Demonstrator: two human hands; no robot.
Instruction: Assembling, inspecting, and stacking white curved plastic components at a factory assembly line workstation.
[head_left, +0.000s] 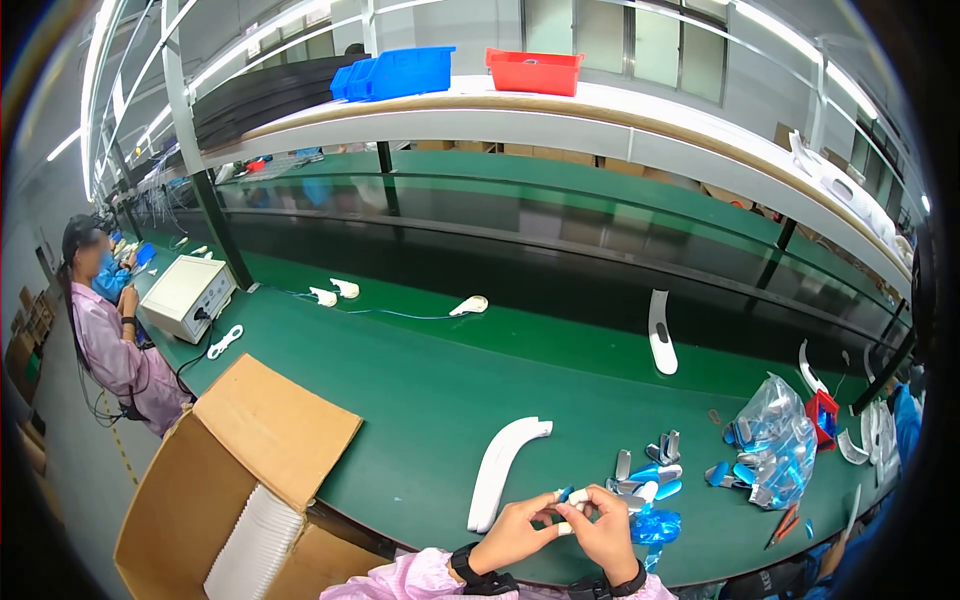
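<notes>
My left hand (515, 535) and my right hand (602, 535) meet at the table's near edge, fingers pinched together. Between the fingertips is a small piece with blue on it (566, 494); the fingers cover most of it. White covers show on some fingertips. A long curved white plastic part (503, 468) lies just left of my hands. Close on the right is a loose pile of silver oval pieces with blue film (650, 480). Crumpled blue film (656, 527) lies beside my right hand.
At the right are a clear bag of filmed pieces (775, 440), a red bin (822, 418) and red-handled pliers (785, 527). An open cardboard box (180, 500) stands front left. Beyond it sit a cream device (188, 298) and a person in pink (110, 330). A shelf (560, 120) spans overhead.
</notes>
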